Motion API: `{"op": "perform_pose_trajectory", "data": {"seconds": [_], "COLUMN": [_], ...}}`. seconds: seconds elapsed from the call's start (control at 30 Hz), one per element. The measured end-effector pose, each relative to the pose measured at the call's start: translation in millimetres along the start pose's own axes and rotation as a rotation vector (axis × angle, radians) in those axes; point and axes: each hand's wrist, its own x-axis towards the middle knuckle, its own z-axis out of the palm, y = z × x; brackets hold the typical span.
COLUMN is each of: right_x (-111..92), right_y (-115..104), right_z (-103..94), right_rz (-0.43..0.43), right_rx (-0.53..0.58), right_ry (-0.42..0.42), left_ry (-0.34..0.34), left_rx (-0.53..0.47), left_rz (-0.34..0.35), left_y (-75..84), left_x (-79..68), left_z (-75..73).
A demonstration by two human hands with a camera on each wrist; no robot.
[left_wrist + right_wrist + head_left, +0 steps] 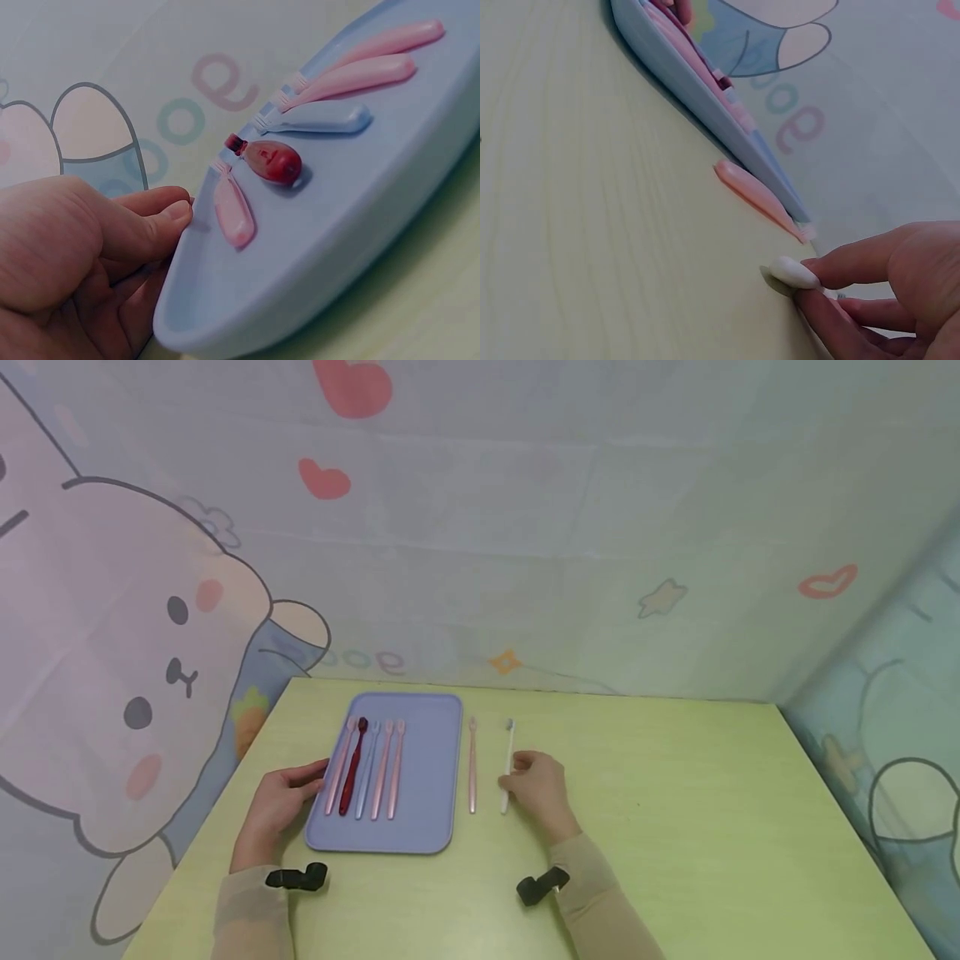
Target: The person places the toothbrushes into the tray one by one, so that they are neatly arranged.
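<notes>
My right hand (537, 787) pinches a white toothbrush (511, 742) between thumb and fingers; the right wrist view shows its rounded handle end (791, 271) close over the table. Left of it, a pink toothbrush (472, 768) lies on the table, bristle end away from me. My left hand (276, 806) holds the left edge of a lavender-blue tray (422, 777), its thumb tip at the rim. Several toothbrushes lie side by side in the tray: a dark red one (351, 777), a pale blue one (367, 772) and pink ones (382, 772).
The yellow-green table (675, 810) runs back to a printed cloth backdrop (570, 568) with hearts and a cartoon animal. Black cameras are strapped to both wrists, over long beige sleeves (600, 893).
</notes>
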Motion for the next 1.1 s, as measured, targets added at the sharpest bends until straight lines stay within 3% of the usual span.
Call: {"op": "perform_pose_trajectory", "data": {"seconds": [0.43, 1.1], "right_x": [1, 0], "right_y": [9, 3], "right_z": [1.1, -10.5], "right_rz": [-0.042, 0.000], "right_rx": [-0.053, -0.042], "right_ry": [0.008, -0.057], "left_ry": [0.003, 0.011], "left_rx": [0.020, 0.028], "left_rz": [-0.018, -0.019], "left_y": [0.0, 2.6], "left_x": [-3.1, -3.9], "left_z": [-0.5, -0.5]}}
